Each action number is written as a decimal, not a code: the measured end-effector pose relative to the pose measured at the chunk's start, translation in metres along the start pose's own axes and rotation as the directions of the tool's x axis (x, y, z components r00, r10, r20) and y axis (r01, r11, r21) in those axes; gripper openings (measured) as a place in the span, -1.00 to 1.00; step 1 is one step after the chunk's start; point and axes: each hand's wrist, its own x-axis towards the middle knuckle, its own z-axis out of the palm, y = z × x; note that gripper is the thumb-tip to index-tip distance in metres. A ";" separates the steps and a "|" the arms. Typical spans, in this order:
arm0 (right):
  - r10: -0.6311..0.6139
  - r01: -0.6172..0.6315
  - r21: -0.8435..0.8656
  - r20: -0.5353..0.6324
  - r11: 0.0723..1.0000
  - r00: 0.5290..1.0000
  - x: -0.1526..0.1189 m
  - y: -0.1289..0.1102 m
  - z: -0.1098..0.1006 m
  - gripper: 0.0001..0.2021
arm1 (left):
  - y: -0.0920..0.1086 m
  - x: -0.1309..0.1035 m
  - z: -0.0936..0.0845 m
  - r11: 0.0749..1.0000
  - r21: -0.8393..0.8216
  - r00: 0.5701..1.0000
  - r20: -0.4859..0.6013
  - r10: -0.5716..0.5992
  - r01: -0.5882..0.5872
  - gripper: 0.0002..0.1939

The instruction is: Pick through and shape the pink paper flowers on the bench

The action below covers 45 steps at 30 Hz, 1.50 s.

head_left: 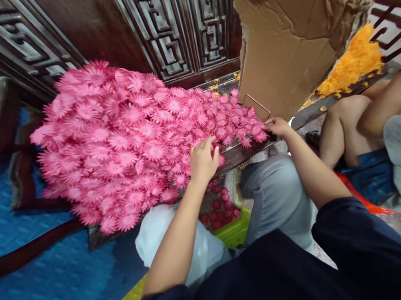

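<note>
Pink paper flowers (120,139), heaped on the dark wooden bench (238,154) at centre, are being picked over: a bloom is being pinched by the left hand (203,159) while loose, half-curled fingers of the right hand (276,126) are resting at the heap's right edge, so a clean lift of one flower is judged to be called for.

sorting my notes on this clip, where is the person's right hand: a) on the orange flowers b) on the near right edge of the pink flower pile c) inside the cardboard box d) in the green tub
b: the right hand rests at the pink flower pile, at its near right edge, below the cardboard box.
</note>
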 end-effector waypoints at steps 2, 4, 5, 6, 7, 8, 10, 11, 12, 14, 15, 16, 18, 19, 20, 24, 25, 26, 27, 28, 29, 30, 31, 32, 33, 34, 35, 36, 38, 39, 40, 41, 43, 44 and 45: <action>0.051 -0.042 -0.106 0.087 0.993 0.995 0.000 0.006 0.001 -0.77 | 0.000 -0.001 0.001 1.000 0.012 1.000 0.012 0.010 -0.010 -0.65; 0.090 -0.059 -0.215 0.139 0.975 0.986 0.001 0.005 0.003 -0.81 | -0.001 -0.002 0.000 1.000 0.026 1.000 0.020 0.014 -0.015 -0.65; 0.099 -0.058 -0.259 0.150 0.964 0.984 0.002 0.004 0.004 -0.81 | -0.002 -0.002 0.000 0.999 0.032 1.000 0.020 0.011 -0.012 -0.66; 0.102 -0.053 -0.296 0.154 0.954 0.983 0.002 0.001 0.005 -0.82 | -0.003 -0.002 -0.001 0.999 0.034 1.000 0.020 0.006 -0.007 -0.66; 0.102 -0.046 -0.327 0.154 0.944 0.983 0.003 -0.002 0.006 -0.82 | -0.003 -0.002 -0.002 0.999 0.033 1.000 0.017 0.002 -0.003 -0.66; 0.099 -0.040 -0.352 0.152 0.935 0.983 0.003 -0.005 0.007 -0.81 | -0.004 -0.002 -0.002 0.999 0.032 1.000 0.013 -0.002 0.001 -0.67; 0.094 -0.032 -0.385 0.144 0.923 0.985 0.002 -0.010 0.009 -0.80 | -0.003 -0.002 -0.003 0.999 0.032 1.000 0.007 -0.002 0.002 -0.67; 0.092 -0.031 -0.391 0.138 0.920 0.986 0.002 -0.011 0.010 -0.80 | -0.003 -0.003 -0.003 0.999 0.034 1.000 0.008 0.001 -0.001 -0.67; 0.088 -0.030 -0.390 0.133 0.920 0.987 0.002 -0.012 0.010 -0.80 | -0.003 -0.003 -0.003 0.999 0.036 1.000 0.010 0.006 -0.006 -0.67; 0.079 -0.029 -0.364 0.124 0.931 0.989 0.001 -0.012 0.010 -0.81 | -0.002 -0.003 -0.003 0.999 0.040 1.000 0.017 0.016 -0.016 -0.68; 0.072 -0.027 -0.341 0.122 0.940 0.990 0.001 -0.011 0.010 -0.82 | -0.002 -0.003 -0.002 0.999 0.044 1.000 0.019 0.018 -0.019 -0.69; 0.064 -0.023 -0.312 0.123 0.950 0.990 0.000 -0.011 0.009 -0.83 | -0.002 -0.003 -0.003 0.999 0.046 1.000 0.021 0.017 -0.018 -0.70; 0.046 -0.013 -0.240 0.131 0.971 0.990 -0.003 -0.010 0.007 -0.82 | -0.001 -0.002 -0.003 0.999 0.049 1.000 0.021 0.011 -0.012 -0.72; 0.035 -0.008 -0.200 0.133 0.980 0.990 -0.005 -0.011 0.005 -0.80 | -0.001 -0.002 -0.004 0.999 0.048 1.000 0.021 0.006 -0.007 -0.73; 0.024 -0.002 -0.159 0.132 0.987 0.991 -0.008 -0.011 0.003 -0.79 | -0.001 -0.001 -0.004 0.999 0.045 1.000 0.022 0.003 -0.004 -0.74; -0.008 0.010 -0.025 0.092 1.000 0.996 -0.019 -0.015 -0.002 -0.74 | -0.001 0.000 -0.004 0.999 0.042 0.999 0.031 0.008 -0.010 -0.75; -0.013 0.013 0.002 0.083 1.000 0.996 -0.021 -0.016 -0.003 -0.73 | -0.001 0.000 -0.004 0.999 0.041 0.999 0.032 0.012 -0.013 -0.76; -0.017 0.015 0.030 0.076 0.999 0.997 -0.023 -0.018 -0.003 -0.72 | -0.001 -0.001 -0.003 0.999 0.040 0.999 0.032 0.016 -0.017 -0.76; -0.022 0.018 0.057 0.072 0.998 0.997 -0.025 -0.020 -0.004 -0.71 | -0.001 -0.001 -0.003 0.999 0.038 0.999 0.032 0.019 -0.020 -0.76; -0.028 0.023 0.076 0.069 0.997 0.997 -0.028 -0.023 -0.004 -0.71 | -0.001 -0.001 -0.002 0.999 0.036 0.999 0.031 0.023 -0.024 -0.76; -0.036 0.029 0.109 0.066 0.994 0.997 -0.030 -0.026 -0.004 -0.71 | -0.001 -0.001 -0.002 0.999 0.031 0.999 0.029 0.025 -0.026 -0.77; -0.045 0.033 0.171 0.069 0.985 0.997 -0.034 -0.030 -0.005 -0.69 | -0.001 -0.001 -0.002 0.999 0.025 0.999 0.025 0.026 -0.026 -0.77; -0.058 0.034 0.262 0.081 0.964 0.995 -0.038 -0.035 -0.006 -0.67 | -0.001 -0.001 -0.002 1.000 0.016 0.999 0.019 0.025 -0.026 -0.77; -0.081 0.035 0.371 0.107 0.928 0.991 -0.043 -0.041 -0.006 -0.65 | -0.001 -0.001 -0.002 1.000 0.000 1.000 0.012 0.025 -0.025 -0.77; -0.120 0.037 0.483 0.141 0.875 0.983 -0.049 -0.048 -0.006 -0.63 | -0.001 -0.001 -0.002 0.999 -0.032 1.000 0.001 0.025 -0.025 -0.77; -0.176 0.041 0.576 0.181 0.816 0.968 -0.056 -0.056 -0.006 -0.61 | 0.000 -0.001 -0.002 0.996 -0.086 1.000 -0.014 0.020 -0.021 -0.77; -0.248 0.057 0.631 0.218 0.773 0.944 -0.063 -0.065 -0.005 -0.60 | 0.001 0.000 -0.002 0.986 -0.166 0.999 -0.033 0.005 -0.011 -0.76; -0.325 0.093 0.658 0.241 0.747 0.915 -0.071 -0.074 -0.002 -0.60 | 0.001 0.000 -0.001 0.964 -0.267 0.998 -0.052 -0.021 0.007 -0.76; -0.463 0.184 0.673 0.261 0.716 0.847 -0.088 -0.095 0.007 -0.60 | 0.001 0.003 0.000 0.874 -0.482 0.992 -0.074 -0.099 0.051 -0.74; -0.521 0.226 0.682 0.262 0.696 0.812 -0.095 -0.106 0.013 -0.59 | -0.001 0.004 0.001 0.822 -0.565 0.988 -0.075 -0.136 0.070 -0.74; -0.567 0.252 0.683 0.284 0.686 0.773 -0.102 -0.116 0.019 -0.57 | -0.003 0.005 0.001 0.782 -0.618 0.983 -0.076 -0.168 0.086 -0.74; -0.600 0.268 0.686 0.302 0.676 0.741 -0.107 -0.126 0.026 -0.55 | -0.006 0.005 0.001 0.759 -0.644 0.978 -0.081 -0.193 0.096 -0.76; -0.638 0.281 0.696 0.324 0.661 0.699 -0.115 -0.142 0.039 -0.54 | -0.012 0.006 -0.001 0.757 -0.643 0.964 -0.108 -0.244 0.119 -0.84; -0.651 0.281 0.706 0.326 0.650 0.686 -0.118 -0.148 0.045 -0.55 | -0.016 0.005 -0.004 0.770 -0.625 0.954 -0.134 -0.269 0.129 -0.87; -0.663 0.280 0.720 0.323 0.635 0.675 -0.120 -0.154 0.051 -0.56 | -0.019 0.004 -0.007 0.788 -0.600 0.943 -0.167 -0.289 0.136 -0.89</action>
